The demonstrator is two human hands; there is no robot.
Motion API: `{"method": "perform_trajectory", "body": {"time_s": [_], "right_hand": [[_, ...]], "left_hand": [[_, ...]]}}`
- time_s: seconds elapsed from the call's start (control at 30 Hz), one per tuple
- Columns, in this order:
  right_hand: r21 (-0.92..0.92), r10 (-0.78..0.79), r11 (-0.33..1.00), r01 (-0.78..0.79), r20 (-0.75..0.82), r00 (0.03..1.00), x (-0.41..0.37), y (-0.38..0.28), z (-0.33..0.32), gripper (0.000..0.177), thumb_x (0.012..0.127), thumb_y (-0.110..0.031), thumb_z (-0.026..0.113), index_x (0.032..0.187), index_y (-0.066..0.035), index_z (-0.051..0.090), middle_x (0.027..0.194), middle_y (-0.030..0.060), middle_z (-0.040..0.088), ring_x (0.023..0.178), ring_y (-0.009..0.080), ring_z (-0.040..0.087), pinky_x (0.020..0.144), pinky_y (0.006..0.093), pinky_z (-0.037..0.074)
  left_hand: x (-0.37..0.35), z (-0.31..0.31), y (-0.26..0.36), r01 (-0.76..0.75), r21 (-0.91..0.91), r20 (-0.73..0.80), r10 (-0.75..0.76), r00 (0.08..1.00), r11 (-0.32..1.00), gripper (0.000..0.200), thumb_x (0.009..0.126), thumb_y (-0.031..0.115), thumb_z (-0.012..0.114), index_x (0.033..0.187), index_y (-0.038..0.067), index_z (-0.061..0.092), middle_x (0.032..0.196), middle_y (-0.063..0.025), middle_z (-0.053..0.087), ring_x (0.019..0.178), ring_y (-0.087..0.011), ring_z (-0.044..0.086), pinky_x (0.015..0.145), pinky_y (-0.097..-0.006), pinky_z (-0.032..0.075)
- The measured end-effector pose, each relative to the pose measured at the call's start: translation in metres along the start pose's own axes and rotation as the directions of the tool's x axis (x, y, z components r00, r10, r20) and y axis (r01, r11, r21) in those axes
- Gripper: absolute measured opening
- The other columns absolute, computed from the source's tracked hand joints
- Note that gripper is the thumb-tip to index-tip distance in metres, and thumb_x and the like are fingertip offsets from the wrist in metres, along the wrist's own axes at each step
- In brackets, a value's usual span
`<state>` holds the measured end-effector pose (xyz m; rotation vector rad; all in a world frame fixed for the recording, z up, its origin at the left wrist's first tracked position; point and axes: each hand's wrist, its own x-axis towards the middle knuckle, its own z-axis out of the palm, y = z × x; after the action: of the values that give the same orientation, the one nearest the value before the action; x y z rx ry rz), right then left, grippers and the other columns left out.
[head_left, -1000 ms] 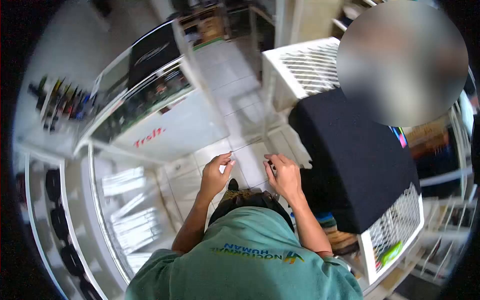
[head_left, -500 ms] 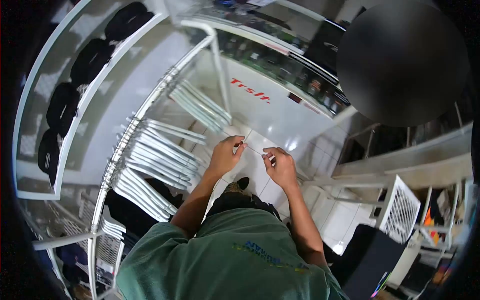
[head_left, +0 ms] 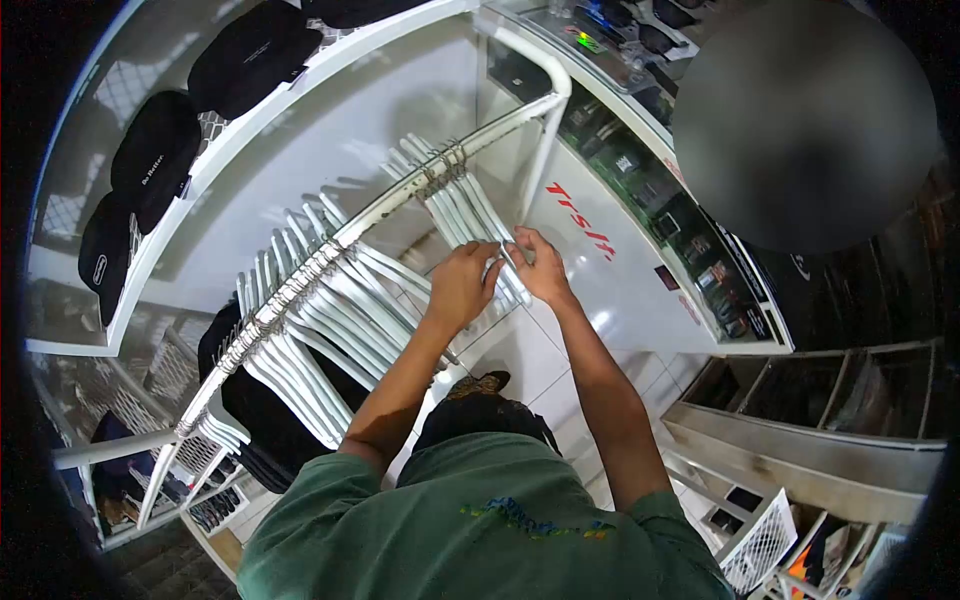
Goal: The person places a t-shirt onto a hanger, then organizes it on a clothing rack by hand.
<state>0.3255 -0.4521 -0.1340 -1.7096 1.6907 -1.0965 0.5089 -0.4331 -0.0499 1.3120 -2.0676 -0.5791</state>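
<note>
A: Nearest first. What's there?

B: The person's green shirt (head_left: 430, 520), forearms stretched forward. Left hand (head_left: 460, 288) and right hand (head_left: 540, 270) close together, just beside each other.

A: Fingers?

B: Bent on both hands, tips turned inward. Whether they grasp a hanger or only touch one, cannot tell; the hands cover the spot.

A: And the hangers?

B: A small bunch of white hangers (head_left: 465, 215), directly at the fingertips, hooked over the far stretch of the white rail (head_left: 383, 208). A larger bunch (head_left: 350, 300) hangs on the same rail, left of the left arm, a bare gap between the two.

A: Step in hand, then?

B: Judged from the pose, handling or reaching for the small bunch. Next move would call for picking out one hanger's arm among tightly set neighbours, minding that the hooks may snag.

A: Farther off?

B: White counter panel (head_left: 620, 310) with red lettering, beyond the right hand. Dark caps (head_left: 155, 165) along a white-edged shelf, past the rail.
</note>
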Motion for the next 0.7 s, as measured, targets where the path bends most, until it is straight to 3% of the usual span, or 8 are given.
{"method": "perform_trajectory", "body": {"time_s": [0.07, 0.2, 0.27, 0.43, 0.5, 0.57, 0.7], "right_hand": [[0.097, 0.115, 0.987, -0.126, 0.117, 0.987, 0.004, 0.001, 0.003, 0.04, 0.096, -0.028, 0.069, 0.129, -0.007, 0.062, 0.11, 0.02, 0.07, 0.1, 0.0385, 0.066, 0.09, 0.0466, 0.052], [0.0, 0.032, 0.999, -0.032, 0.111, 0.993, -0.001, 0.003, 0.002, 0.034, 0.099, -0.023, 0.065, 0.13, -0.009, 0.061, 0.109, 0.0201, 0.068, 0.099, 0.0402, 0.066, 0.089, 0.0486, 0.052], [-0.199, -0.028, 0.98, 0.02, -0.036, 0.999, -0.011, -0.02, -0.01, 0.029, 0.101, -0.017, 0.06, 0.129, -0.01, 0.061, 0.107, 0.0187, 0.065, 0.097, 0.0418, 0.066, 0.085, 0.0496, 0.052], [-0.192, -0.036, 0.981, 0.001, -0.177, 0.984, -0.034, -0.04, -0.045, 0.026, 0.102, -0.015, 0.058, 0.127, -0.009, 0.064, 0.105, 0.0177, 0.063, 0.09, 0.0415, 0.065, 0.078, 0.0491, 0.054], [-0.174, -0.05, 0.985, 0.007, -0.246, 0.968, -0.05, -0.043, -0.067, 0.026, 0.102, -0.016, 0.059, 0.126, -0.008, 0.065, 0.105, 0.0177, 0.063, 0.087, 0.0404, 0.066, 0.075, 0.0486, 0.055], [-0.084, 0.17, 0.977, -0.197, -0.251, 0.953, -0.077, -0.057, -0.1, 0.027, 0.101, -0.019, 0.065, 0.121, -0.002, 0.068, 0.105, 0.0175, 0.066, 0.091, 0.0357, 0.067, 0.084, 0.0436, 0.054], [-0.13, 0.25, 0.941, -0.313, -0.357, 0.9, -0.153, -0.071, -0.153, 0.024, 0.099, -0.02, 0.069, 0.114, -0.001, 0.071, 0.102, 0.017, 0.069, 0.087, 0.0324, 0.068, 0.079, 0.0417, 0.054]], "left_hand": [[0.001, 0.0, -0.003, -0.007, -0.017, -0.004, 0.007, 1.0, 1.0, 0.024, 0.095, 0.017, 0.068, 0.114, 0.003, 0.07, 0.101, -0.02, 0.072, 0.094, -0.0399, 0.068, 0.081, -0.0481, 0.055], [0.001, 0.0, -0.004, 0.024, -0.059, 0.03, -0.023, 0.999, 0.998, 0.026, 0.095, 0.018, 0.069, 0.117, 0.004, 0.071, 0.101, -0.0173, 0.072, 0.093, -0.0371, 0.069, 0.08, -0.0465, 0.055], [0.001, 0.001, -0.001, 0.051, -0.083, 0.048, -0.048, 0.998, 0.995, 0.027, 0.095, 0.019, 0.069, 0.117, 0.005, 0.071, 0.101, -0.0168, 0.072, 0.093, -0.0365, 0.07, 0.08, -0.0462, 0.056], [-0.001, 0.002, 0.019, -0.044, -0.119, -0.051, 0.039, 0.998, 0.992, 0.022, 0.094, 0.017, 0.069, 0.111, 0.003, 0.072, 0.097, -0.0149, 0.073, 0.091, -0.036, 0.07, 0.078, -0.0454, 0.055], [0.0, 0.002, 0.028, -0.049, -0.131, -0.008, 0.049, 0.999, 0.99, 0.022, 0.094, 0.017, 0.069, 0.112, 0.003, 0.072, 0.099, -0.0145, 0.073, 0.093, -0.035, 0.07, 0.079, -0.0441, 0.056], [0.0, 0.01, 0.038, -0.087, -0.184, -0.057, 0.078, 0.995, 0.979, 0.022, 0.093, 0.015, 0.07, 0.113, 0.004, 0.071, 0.098, -0.0132, 0.073, 0.09, -0.0346, 0.07, 0.079, -0.0435, 0.056], [0.0, 0.018, 0.075, -0.202, -0.167, 0.025, 0.209, 0.978, 0.965, 0.031, 0.093, 0.017, 0.072, 0.121, 0.004, 0.069, 0.11, -0.0132, 0.07, 0.096, -0.0337, 0.068, 0.081, -0.0425, 0.056]]}}
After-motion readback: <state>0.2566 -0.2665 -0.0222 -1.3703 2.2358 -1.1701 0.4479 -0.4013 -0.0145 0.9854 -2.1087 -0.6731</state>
